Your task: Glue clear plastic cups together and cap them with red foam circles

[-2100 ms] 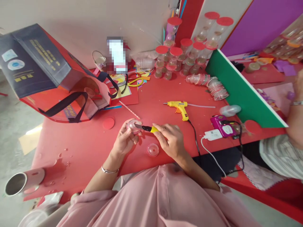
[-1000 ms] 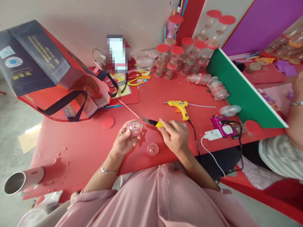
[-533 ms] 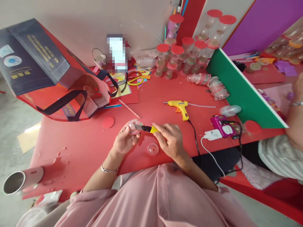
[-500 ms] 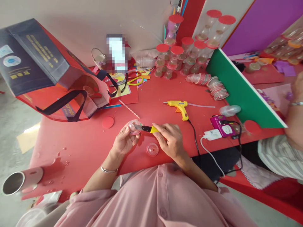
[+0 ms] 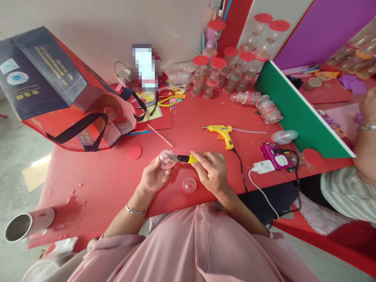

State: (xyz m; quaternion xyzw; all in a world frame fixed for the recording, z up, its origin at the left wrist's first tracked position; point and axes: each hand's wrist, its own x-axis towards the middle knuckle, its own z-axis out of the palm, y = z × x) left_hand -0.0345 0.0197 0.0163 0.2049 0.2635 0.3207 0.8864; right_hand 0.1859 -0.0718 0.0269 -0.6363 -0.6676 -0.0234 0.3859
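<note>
Between the fingers of my left hand is a small clear plastic dome lid, held above the red table. My right hand is closed round the yellow handle of a utility knife. Its blade points left and meets the dome near its top; whether it has cut through, I cannot tell. A second clear dome lid with a hole in its top lies on the table just below the knife. Beyond my hands rest a red disc and a thin twisted stick.
A yellow hot glue gun lies ahead to the right, its cord running off the table edge. Several hourglass-shaped plastic cups stand at the back. A large bag, a metal cup and a green divider flank the workspace. Another person's arm is at right.
The dome lid has turned slightly in my left hand, and the knife blade has shifted a little to the right. My view has moved only slightly.
</note>
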